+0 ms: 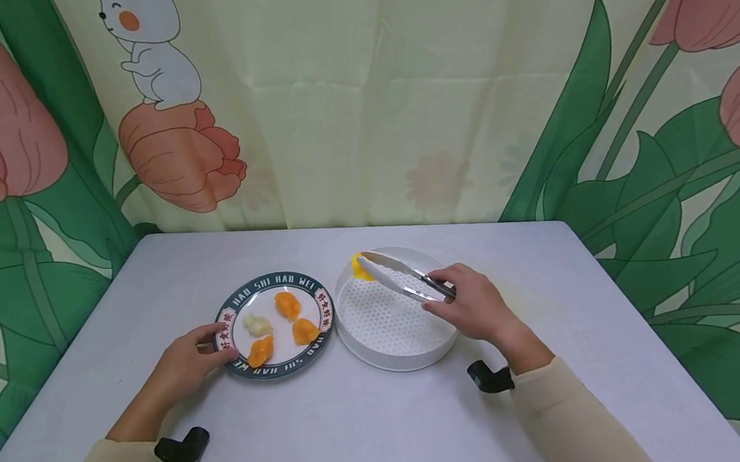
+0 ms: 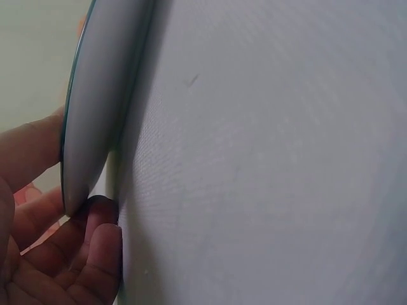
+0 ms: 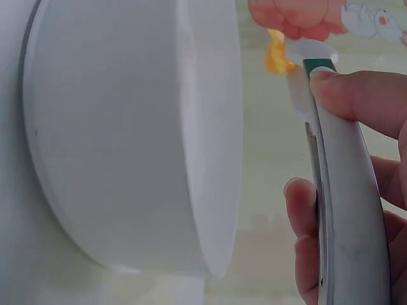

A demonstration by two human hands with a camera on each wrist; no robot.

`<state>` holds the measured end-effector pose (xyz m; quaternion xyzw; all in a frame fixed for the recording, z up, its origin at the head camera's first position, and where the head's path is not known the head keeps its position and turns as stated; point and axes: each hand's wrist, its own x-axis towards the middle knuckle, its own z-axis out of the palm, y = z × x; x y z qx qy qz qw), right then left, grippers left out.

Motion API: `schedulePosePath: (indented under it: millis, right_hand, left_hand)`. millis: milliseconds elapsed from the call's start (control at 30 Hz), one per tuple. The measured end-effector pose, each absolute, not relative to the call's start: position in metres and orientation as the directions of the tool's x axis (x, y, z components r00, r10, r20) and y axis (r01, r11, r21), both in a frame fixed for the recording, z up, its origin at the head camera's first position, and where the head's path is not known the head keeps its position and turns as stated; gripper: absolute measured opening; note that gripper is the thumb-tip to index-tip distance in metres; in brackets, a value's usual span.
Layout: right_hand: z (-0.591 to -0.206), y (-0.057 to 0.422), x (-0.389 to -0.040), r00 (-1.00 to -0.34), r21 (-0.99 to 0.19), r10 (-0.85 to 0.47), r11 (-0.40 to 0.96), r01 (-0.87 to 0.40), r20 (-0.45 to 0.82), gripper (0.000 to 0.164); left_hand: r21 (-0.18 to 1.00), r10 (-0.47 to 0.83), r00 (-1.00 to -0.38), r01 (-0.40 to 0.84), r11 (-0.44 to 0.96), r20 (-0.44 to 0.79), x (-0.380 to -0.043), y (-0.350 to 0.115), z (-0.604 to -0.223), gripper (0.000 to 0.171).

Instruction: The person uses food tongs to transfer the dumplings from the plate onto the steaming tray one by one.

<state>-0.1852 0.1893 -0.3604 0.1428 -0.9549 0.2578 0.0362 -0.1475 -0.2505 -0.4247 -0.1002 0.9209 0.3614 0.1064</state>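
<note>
Sleeves (image 1: 574,418) lie near; right grip (image 1: 473,302) clamps tongs (image 1: 390,283) slanting far-left to a yellow piece (image 1: 362,273); left grip (image 1: 188,365) pinches the plate (image 1: 282,334).

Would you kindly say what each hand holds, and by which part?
Left hand: the plate, by its rim. Right hand: the tongs, by their handles; their tips hold a yellow piece.

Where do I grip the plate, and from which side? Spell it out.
Take the plate by the left of its rim, coming from the left, as the left hand does. The rim flares up off the table, leaving room to reach beneath. The white round tray sits close on the right, so that side looks tight. Best kept level: loose pieces lie on it.
</note>
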Motion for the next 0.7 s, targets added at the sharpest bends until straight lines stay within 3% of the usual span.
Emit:
schedulePosePath:
  millis: [700]
  right_hand:
    - [-0.377,0.204,-0.209,-0.987,-0.405,-0.157,0.900,-0.162,0.047,0.054]
  left_hand:
    - [0.639,-0.122,-0.953,-0.277,0.717,-0.277,-0.150,-0.251,-0.425,0.081]
